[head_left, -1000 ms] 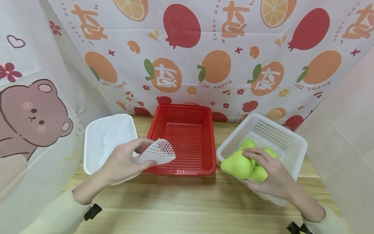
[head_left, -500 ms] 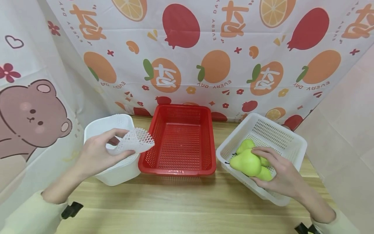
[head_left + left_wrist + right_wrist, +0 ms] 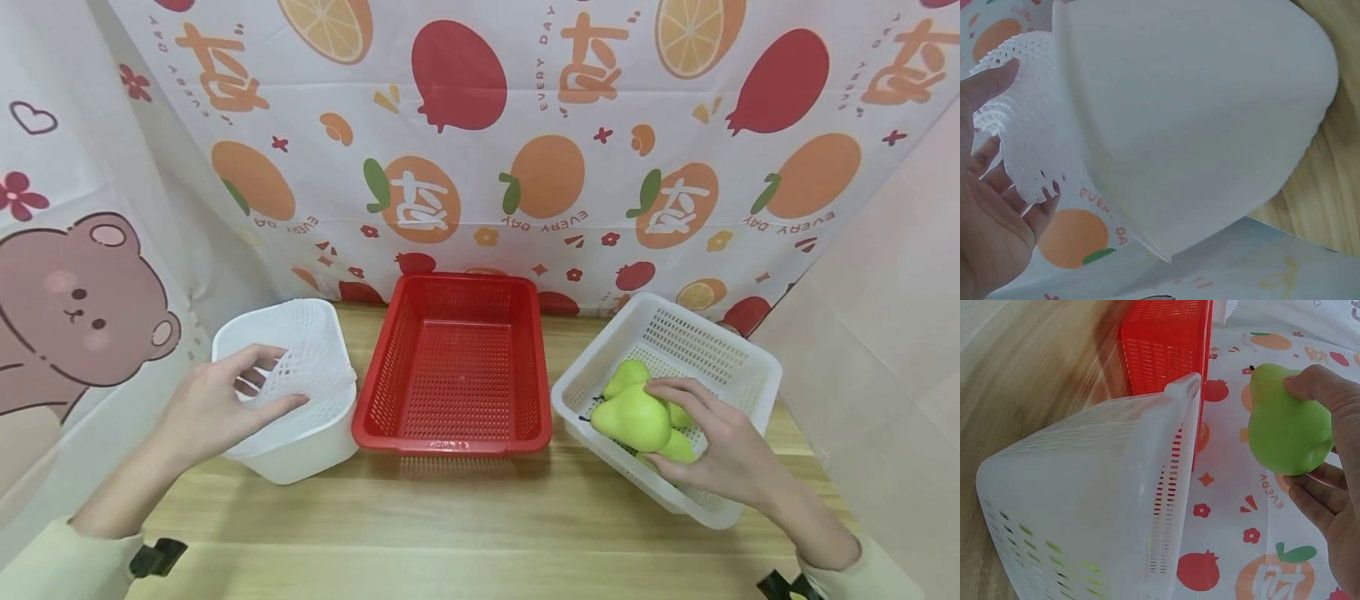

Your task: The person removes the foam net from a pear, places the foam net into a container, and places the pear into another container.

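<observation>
In the head view my left hand (image 3: 206,408) is over the white bin (image 3: 296,454) at the left, thumb and fingers spread wide apart. A white foam fruit net (image 3: 1032,125) lies against the spread fingers in the left wrist view, the thumb overlapping its upper part. More white netting (image 3: 315,367) shows at the bin's opening. My right hand (image 3: 720,437) holds a green pear (image 3: 1288,425) between thumb and fingers, its stem pointing left in the head view. The pear is above the white basket (image 3: 757,375), where several other green pears (image 3: 628,375) lie partly hidden beneath it.
Between the two white containers stands a red basket (image 3: 360,417) with perforated walls and bare bottom. All three stand on a wooden table (image 3: 465,525). A fruit-printed cloth (image 3: 480,108) hangs close behind them, and a bear-printed cloth (image 3: 75,308) at the left.
My left hand has moved left from over the red basket to the white bin, and its fingers have spread from the foam net. The right hand shifted slightly right, still holding the pear.
</observation>
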`<control>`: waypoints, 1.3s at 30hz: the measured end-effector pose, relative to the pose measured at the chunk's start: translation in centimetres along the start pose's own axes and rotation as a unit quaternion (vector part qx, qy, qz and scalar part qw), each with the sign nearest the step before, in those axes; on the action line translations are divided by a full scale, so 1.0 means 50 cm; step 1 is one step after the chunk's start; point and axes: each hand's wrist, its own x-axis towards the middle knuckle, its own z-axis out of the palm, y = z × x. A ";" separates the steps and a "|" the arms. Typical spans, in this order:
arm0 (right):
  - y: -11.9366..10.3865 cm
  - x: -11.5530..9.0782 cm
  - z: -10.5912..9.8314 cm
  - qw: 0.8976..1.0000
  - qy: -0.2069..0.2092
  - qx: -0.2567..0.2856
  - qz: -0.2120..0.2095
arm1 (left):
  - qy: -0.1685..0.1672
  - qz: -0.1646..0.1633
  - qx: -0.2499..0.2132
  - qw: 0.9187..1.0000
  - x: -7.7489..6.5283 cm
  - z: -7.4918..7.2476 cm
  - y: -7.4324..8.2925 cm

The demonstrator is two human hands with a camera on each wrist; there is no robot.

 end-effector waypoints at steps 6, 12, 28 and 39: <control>0.002 -0.002 0.000 1.000 -0.007 -0.006 0.002 | -0.021 -0.006 0.032 0.999 -0.017 0.002 -0.016; 0.006 -0.001 -0.003 1.000 -0.018 -0.020 0.002 | -0.045 -0.013 0.055 0.997 -0.026 0.014 -0.026; 0.034 0.010 -0.017 0.997 -0.040 -0.063 0.001 | -0.028 0.009 0.054 0.998 -0.034 0.027 0.013; 0.074 0.024 -0.037 0.984 -0.115 -0.133 0.038 | 0.003 0.069 0.034 0.997 -0.030 0.063 0.084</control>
